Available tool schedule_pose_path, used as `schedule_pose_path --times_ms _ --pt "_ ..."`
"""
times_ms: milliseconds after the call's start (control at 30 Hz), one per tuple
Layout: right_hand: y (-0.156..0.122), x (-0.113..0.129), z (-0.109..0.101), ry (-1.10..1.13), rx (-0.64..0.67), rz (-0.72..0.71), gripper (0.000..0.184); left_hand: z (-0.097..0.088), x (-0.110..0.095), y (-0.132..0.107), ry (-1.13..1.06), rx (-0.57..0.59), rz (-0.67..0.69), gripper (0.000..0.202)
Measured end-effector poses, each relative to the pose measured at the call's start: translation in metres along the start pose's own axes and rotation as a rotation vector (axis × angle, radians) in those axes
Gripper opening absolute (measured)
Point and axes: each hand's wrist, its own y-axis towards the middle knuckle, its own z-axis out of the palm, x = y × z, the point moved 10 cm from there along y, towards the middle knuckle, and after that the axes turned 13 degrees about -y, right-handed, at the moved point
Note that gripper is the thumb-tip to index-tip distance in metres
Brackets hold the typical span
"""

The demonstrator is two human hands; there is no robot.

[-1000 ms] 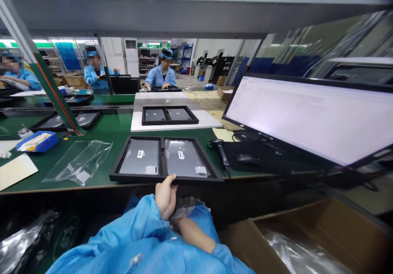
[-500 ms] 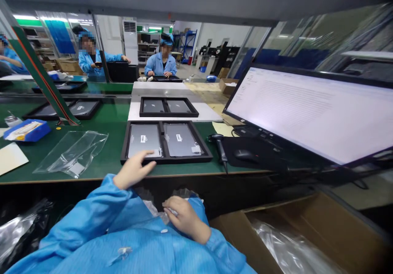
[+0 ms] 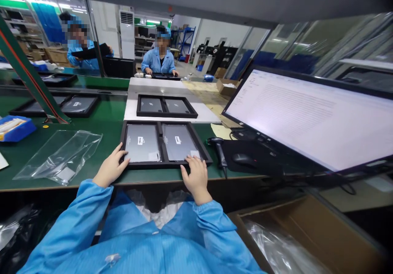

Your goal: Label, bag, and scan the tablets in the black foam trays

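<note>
In the head view, a black tray (image 3: pixel 164 164) with two compartments lies on the green bench in front of me. Each compartment holds a grey tablet, the left one (image 3: pixel 143 149) and the right one (image 3: pixel 175 149), both with a white label and clear film. My left hand (image 3: pixel 111 166) grips the tray's left edge near its front corner, fingertips over the rim. At the front right, my right hand (image 3: pixel 197 176) holds the front rim, fingers reaching over it to the right tablet's lower corner and thumb at the front side.
Behind it, a similar tray (image 3: pixel 167 114) sits on a white board. A clear plastic bag (image 3: pixel 69 151) and blue bin (image 3: pixel 18 130) lie left. A barcode scanner (image 3: pixel 218 151), mouse (image 3: pixel 244 159) and monitor (image 3: pixel 307 118) stand right. An open carton (image 3: pixel 307 225) is below. Co-workers sit opposite.
My left hand has moved from over the left tablet to the tray's left edge. My right hand has risen from my lap to the tray's front right. The view has shifted slightly.
</note>
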Motion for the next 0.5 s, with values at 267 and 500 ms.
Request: schedule_pose_path --times_ms 267,500 --pt "-0.011 -0.001 -0.011 -0.044 -0.096 -0.056 0.037 -0.010 -0.022 0.012 -0.035 0.107 0.069 0.037" --pt "-0.016 0.004 -0.023 -0.154 -0.229 -0.147 0.034 -0.118 0.029 0.163 -0.010 -0.246 -0.270 0.029"
